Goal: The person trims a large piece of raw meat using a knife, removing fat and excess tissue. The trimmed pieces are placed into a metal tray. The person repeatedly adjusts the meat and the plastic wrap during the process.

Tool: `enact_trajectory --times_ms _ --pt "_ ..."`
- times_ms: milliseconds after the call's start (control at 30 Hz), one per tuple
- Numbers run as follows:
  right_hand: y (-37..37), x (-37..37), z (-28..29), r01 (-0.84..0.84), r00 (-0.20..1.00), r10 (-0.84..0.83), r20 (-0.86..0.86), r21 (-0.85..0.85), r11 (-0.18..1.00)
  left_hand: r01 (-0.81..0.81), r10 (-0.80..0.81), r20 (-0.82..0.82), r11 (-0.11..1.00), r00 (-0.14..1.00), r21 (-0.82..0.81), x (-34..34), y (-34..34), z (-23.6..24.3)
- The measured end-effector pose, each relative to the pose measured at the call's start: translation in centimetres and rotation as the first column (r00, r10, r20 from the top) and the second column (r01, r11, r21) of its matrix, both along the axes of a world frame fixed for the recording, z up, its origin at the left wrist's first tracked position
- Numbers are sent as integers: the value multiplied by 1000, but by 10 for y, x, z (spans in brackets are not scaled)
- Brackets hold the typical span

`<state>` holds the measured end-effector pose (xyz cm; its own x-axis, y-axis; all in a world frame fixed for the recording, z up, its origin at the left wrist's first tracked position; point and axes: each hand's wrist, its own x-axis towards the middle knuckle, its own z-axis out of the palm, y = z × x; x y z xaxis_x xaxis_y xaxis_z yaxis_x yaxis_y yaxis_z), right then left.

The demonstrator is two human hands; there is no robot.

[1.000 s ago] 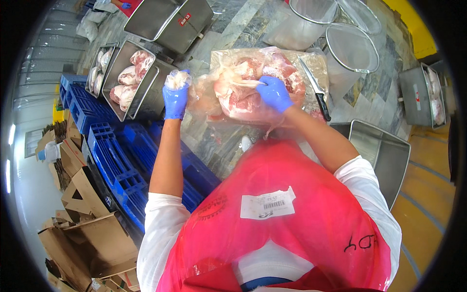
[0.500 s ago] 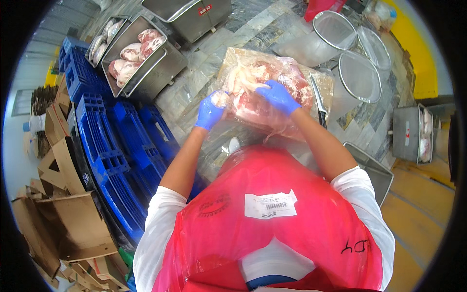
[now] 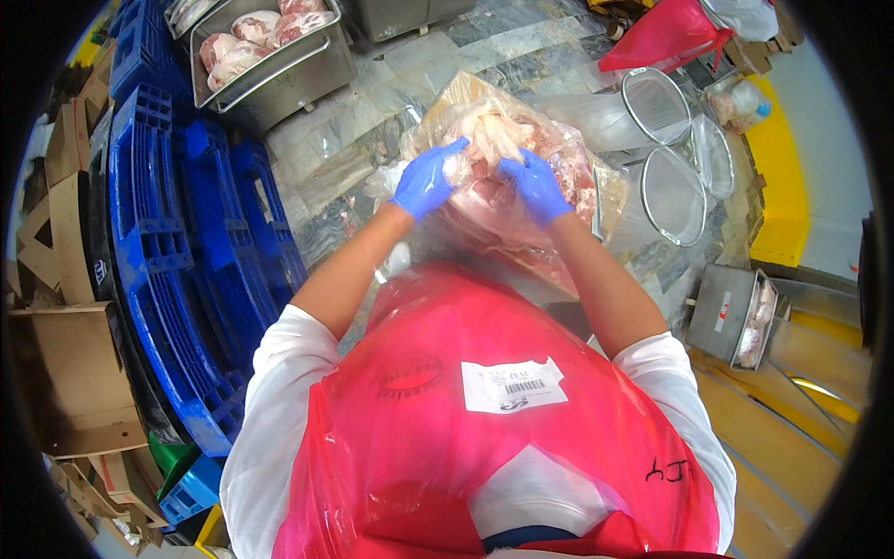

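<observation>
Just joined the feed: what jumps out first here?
Two blue-gloved hands, left hand and right hand, grip a clear bag of raw meat at the centre. Below them a red plastic apron fills the foreground. At upper left, a steel tray of meat sits beside stacked blue pallets.

Blue gloves are being worn on the left hand [image 3: 426, 182] and the right hand [image 3: 537, 186]. Pale pink meat [image 3: 521, 163] is being shown through a clear bag [image 3: 596, 191]. A red apron [image 3: 484, 429] with a white label [image 3: 513, 385] is being worn over white sleeves [image 3: 279, 373]. Blue pallets [image 3: 177, 242] are being flanked by brown cardboard [image 3: 65, 373]; grey-veined marble [image 3: 345, 140] is being seen below.
</observation>
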<state>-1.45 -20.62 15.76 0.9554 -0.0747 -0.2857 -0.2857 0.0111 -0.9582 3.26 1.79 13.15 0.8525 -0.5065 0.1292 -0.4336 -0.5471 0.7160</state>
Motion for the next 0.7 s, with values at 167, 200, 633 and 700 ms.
enact_trajectory --times_ms 167,200,633,700 --pt "-1 3 -8 141 989 -144 -21 -106 984 8 -10 16 991 1000 135 2 -12 12" --pt "-2 5 -13 156 988 -156 12 -169 973 15 -19 26 985 999 172 2 -13 14" --pt "-33 23 -19 331 931 -237 -278 371 868 7 -25 65 963 998 269 6 -24 21" --pt "-37 21 -23 349 928 -219 -303 491 798 -13 1 48 967 999 256 -3 -25 26"
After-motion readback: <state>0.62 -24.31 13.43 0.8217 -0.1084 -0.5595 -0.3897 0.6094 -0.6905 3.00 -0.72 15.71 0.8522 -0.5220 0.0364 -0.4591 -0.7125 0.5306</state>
